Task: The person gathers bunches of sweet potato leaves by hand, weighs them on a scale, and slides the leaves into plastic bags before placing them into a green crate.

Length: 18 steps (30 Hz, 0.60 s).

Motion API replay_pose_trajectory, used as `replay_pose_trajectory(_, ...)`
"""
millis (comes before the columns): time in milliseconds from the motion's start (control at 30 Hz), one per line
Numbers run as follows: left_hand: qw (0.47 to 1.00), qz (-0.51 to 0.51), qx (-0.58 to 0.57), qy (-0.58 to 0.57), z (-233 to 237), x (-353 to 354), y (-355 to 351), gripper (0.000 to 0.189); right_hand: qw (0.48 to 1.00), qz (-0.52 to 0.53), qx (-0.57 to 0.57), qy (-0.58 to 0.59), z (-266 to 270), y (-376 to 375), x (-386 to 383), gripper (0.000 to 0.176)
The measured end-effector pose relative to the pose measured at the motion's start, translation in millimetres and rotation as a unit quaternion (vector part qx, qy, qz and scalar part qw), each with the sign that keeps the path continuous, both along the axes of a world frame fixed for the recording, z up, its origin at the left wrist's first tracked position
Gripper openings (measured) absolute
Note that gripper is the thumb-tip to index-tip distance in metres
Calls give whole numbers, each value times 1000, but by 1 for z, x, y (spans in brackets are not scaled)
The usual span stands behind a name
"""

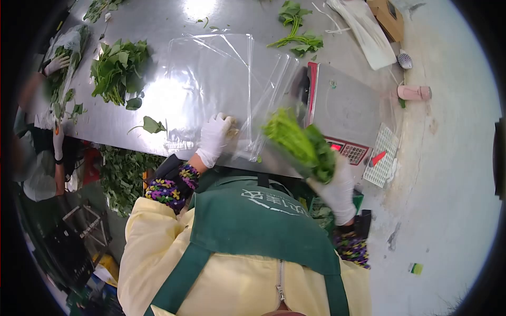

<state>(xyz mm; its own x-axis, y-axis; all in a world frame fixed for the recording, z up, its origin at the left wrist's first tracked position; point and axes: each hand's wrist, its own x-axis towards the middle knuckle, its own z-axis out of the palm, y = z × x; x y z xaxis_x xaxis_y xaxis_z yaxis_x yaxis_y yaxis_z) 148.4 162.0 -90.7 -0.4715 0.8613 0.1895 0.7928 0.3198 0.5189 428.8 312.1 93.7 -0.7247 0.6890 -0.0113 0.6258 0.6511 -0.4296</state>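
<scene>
My right hand (340, 192), in a white glove and blurred by motion, grips a bunch of leafy greens (295, 139) at its dark leafy end. The pale green stems point up and left, beside the scale. My left hand (213, 138), also gloved, rests at the near edge of the table with curled fingers closed on a clear plastic bag (211, 68). More flat clear bags overlap there. A loose leaf (153, 125) lies left of this hand.
Right of the bags stands a digital scale (345, 102) with a red-edged platform. A bunch of greens (120, 71) lies at left, loose sprigs (295, 37) at the back. A co-worker's gloved hand (57, 64) touches bagged greens at far left. White bags (363, 34) lie back right.
</scene>
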Motion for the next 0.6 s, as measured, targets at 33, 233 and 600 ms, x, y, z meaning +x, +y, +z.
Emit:
replay_pose_trajectory(33, 1000, -6, 1, -2, -7, -4, 0, 17, 1000, 3, -5, -6, -12, -18, -1, 89)
replay_pose_trajectory(233, 999, -47, 6, 22, -23, -10, 11, 18, 995, -71, 18, -74, -58, -69, -4, 90)
replay_pose_trajectory(600, 999, 23, 13, -25, -17, -10, 23, 10, 986, -119, 90, -79, -66, -82, -17, 89)
